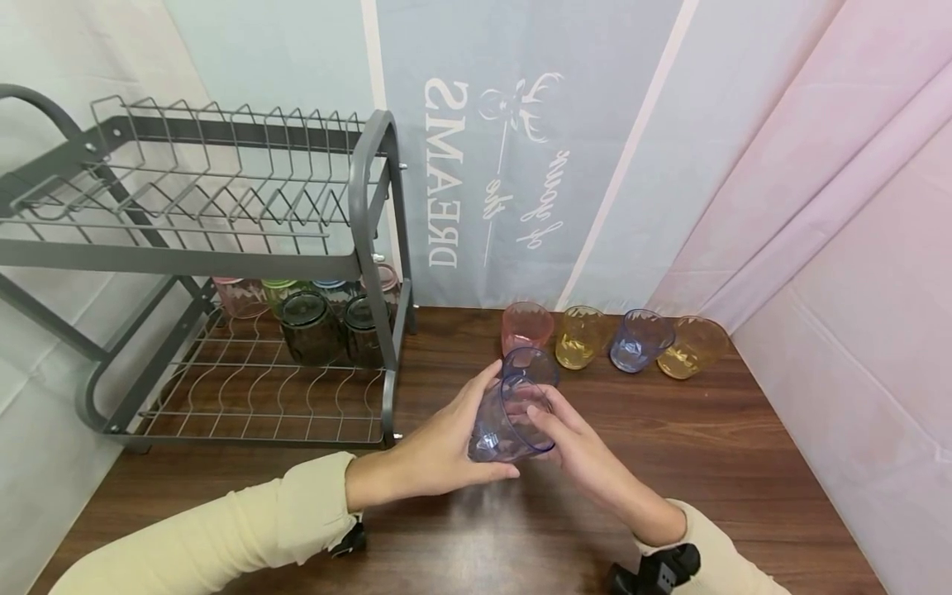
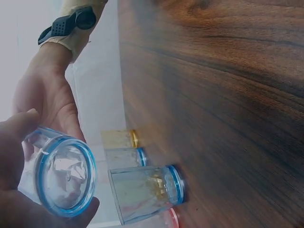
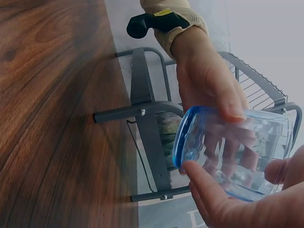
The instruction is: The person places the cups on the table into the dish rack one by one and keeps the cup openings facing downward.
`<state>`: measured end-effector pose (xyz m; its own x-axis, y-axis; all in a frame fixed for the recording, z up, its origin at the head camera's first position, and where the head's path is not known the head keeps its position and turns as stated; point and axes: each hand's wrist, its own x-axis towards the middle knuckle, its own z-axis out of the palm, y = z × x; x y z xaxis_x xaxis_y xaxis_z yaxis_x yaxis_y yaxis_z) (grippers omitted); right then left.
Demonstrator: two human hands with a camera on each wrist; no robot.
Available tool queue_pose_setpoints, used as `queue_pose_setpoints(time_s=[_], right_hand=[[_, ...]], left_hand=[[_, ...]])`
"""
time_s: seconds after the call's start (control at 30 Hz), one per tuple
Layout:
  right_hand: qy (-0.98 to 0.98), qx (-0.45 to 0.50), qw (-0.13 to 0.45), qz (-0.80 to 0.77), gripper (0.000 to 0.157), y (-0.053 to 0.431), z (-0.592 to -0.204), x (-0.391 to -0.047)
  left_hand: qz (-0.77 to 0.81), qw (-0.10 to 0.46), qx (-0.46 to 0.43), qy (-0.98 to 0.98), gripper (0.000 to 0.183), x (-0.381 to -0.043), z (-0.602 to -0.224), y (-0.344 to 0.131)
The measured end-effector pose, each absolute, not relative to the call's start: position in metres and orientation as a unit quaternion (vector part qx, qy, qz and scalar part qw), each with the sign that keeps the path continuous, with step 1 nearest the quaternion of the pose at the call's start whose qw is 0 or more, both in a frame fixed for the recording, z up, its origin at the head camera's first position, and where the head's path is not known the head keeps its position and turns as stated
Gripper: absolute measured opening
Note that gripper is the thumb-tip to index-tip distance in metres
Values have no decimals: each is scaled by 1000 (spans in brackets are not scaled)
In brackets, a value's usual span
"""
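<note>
A clear blue-tinted drinking glass [image 1: 491,430] is held tilted above the table between both hands, its rim facing right in the head view. The left hand [image 1: 439,446] grips it round the side and base end, thumb below. At the rim end, the right hand [image 1: 587,450] holds it with thumb and fingers. The left wrist view shows the glass's round base [image 2: 66,175]; in the right wrist view the left thumb lies along its wall [image 3: 237,166]. Just behind, another blue glass [image 1: 531,361] stands on the table, partly hidden by the held one.
Pink [image 1: 526,322], yellow [image 1: 580,339], blue [image 1: 640,343] and amber [image 1: 692,347] glasses stand along the back of the wooden table [image 1: 706,479]. At left, a grey two-tier dish rack [image 1: 297,264] holds several upturned glasses [image 1: 308,330] on its lower shelf.
</note>
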<state>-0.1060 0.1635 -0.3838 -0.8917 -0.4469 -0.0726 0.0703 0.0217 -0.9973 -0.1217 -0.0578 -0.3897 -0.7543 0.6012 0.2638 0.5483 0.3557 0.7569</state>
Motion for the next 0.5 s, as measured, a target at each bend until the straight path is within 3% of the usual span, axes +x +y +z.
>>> queue_pose_setpoints(time_s=[0.23,0.5], right_hand=[[663,-167,154,-713,42,164,-386,-108],[654,-193,117,-722,30,165,-390,-111]], left_hand=[[462,1,317,828,100,-124,-387,-62],[458,-9,306,835,95,-123,-383,-66]])
